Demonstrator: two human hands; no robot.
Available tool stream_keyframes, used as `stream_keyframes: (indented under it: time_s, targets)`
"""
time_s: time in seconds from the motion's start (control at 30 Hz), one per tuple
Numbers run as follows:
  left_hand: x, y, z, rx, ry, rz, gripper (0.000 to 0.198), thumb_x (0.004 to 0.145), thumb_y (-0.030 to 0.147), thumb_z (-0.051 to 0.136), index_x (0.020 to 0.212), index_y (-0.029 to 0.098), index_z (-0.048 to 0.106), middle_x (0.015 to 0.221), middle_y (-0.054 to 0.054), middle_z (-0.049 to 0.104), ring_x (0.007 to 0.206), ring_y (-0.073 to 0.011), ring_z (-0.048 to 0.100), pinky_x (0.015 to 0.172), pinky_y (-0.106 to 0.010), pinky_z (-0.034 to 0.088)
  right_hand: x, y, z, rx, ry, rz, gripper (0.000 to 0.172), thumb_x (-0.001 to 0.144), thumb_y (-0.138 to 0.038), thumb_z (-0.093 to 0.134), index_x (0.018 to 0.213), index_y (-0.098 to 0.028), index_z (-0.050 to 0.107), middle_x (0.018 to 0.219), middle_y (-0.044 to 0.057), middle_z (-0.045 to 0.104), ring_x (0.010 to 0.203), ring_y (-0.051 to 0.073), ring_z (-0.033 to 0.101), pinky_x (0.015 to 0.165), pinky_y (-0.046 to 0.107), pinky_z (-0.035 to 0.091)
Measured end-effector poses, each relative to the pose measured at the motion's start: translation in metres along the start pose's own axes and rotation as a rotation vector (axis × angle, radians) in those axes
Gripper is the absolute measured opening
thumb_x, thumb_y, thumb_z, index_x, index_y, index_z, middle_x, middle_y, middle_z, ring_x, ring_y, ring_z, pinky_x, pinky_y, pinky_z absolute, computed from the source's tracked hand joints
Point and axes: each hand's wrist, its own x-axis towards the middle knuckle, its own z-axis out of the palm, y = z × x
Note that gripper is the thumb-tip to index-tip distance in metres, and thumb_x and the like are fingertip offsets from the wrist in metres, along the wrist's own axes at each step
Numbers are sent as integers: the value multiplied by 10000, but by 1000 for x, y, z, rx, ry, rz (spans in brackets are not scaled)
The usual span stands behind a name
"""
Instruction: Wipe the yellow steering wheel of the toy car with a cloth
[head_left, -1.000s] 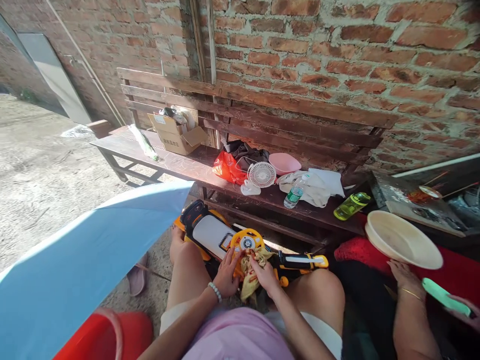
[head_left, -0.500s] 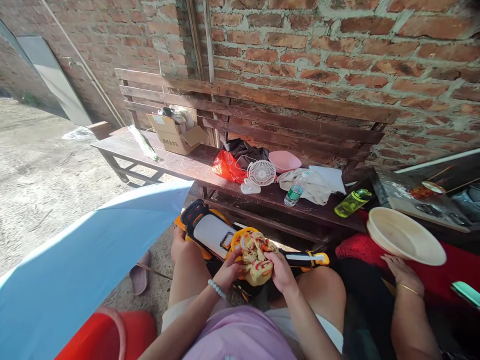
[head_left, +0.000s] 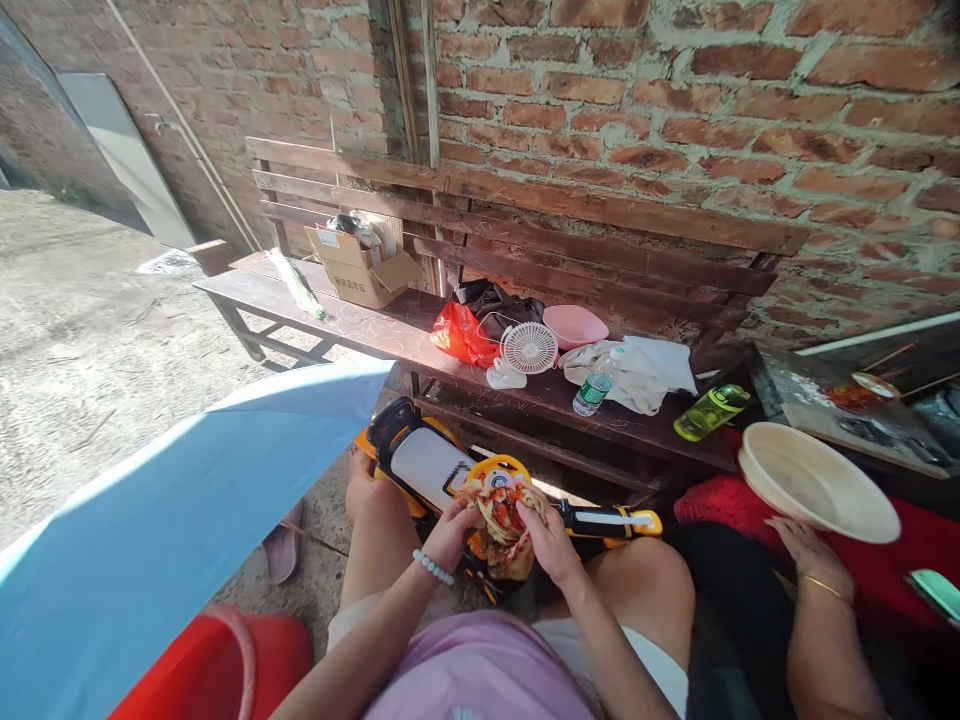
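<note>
A crumpled piece of yellowish cloth (head_left: pixel 504 530) with red and orange markings is held in front of my lap. My left hand (head_left: pixel 451 532) grips its left edge, fingers curled into the folds. My right hand (head_left: pixel 549 538) pinches the opposite side between thumb and fingers. The cloth is spread between the two hands, and its lower part hangs down. Right behind it, between my knees, is a yellow, black and white object (head_left: pixel 431 462) like a ride-on toy, with a yellow ring (head_left: pixel 517 466) partly covered by the cloth.
A wooden bench (head_left: pixel 360 325) carries a cardboard box (head_left: pixel 349 275), a small fan (head_left: pixel 529 348), a water bottle (head_left: pixel 592 390) and a green bottle (head_left: pixel 711 412). Another person's hand (head_left: pixel 806 555) lies near a cream basin (head_left: pixel 817 480). Blue fabric (head_left: pixel 187 500) and a red bucket (head_left: pixel 262 660) are at left.
The cloth has gone from a bunched lump to a more opened-out shape, its redder part now facing up. Both hands have shifted their hold along it. The view has moved slightly.
</note>
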Motion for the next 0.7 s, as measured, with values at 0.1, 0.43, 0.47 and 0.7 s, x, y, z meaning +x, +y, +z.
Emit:
stream_keyframes:
  time_s: [0.1, 0.43, 0.47, 0.7]
  targets:
    - [2, 11, -1, 3, 103, 74, 394, 602, 324, 981, 916, 184, 790, 953, -83, 838, 998, -295, 778, 999, -401, 575, 0, 3, -5, 27, 46, 67, 678, 754, -821, 811, 1125, -255, 835, 1232, 112, 830, 1214, 369, 730, 1157, 565, 527]
    - [5, 13, -9, 371, 220, -43, 464, 705, 392, 931, 1112, 239, 773, 1320, -122, 779, 1438, -392, 582, 1166, -512, 490, 7, -6, -8, -19, 100, -49, 564, 845, -768, 759, 1046, -245, 819, 1066, 88, 836, 1063, 315, 744, 1021, 470, 596]
    - [3, 11, -10, 380, 168, -126, 440, 729, 430, 919, 1102, 243, 778, 1334, -127, 775, 1434, -399, 584, 1130, -517, 511, 7, -9, -7, -53, 78, -81, 518, 855, -736, 769, 1025, -250, 825, 1063, 84, 833, 1066, 308, 736, 1042, 464, 583]
    - [-2, 14, 5, -87, -261, -234, 506, 815, 584, 819, 1129, 190, 771, 1080, -127, 827, 1173, -349, 761, 1088, -486, 561, -27, -33, 22, -415, -307, -372, 301, 923, -337, 754, 1207, -340, 854, 1289, 80, 791, 1231, 315, 663, 1141, 526, 517]
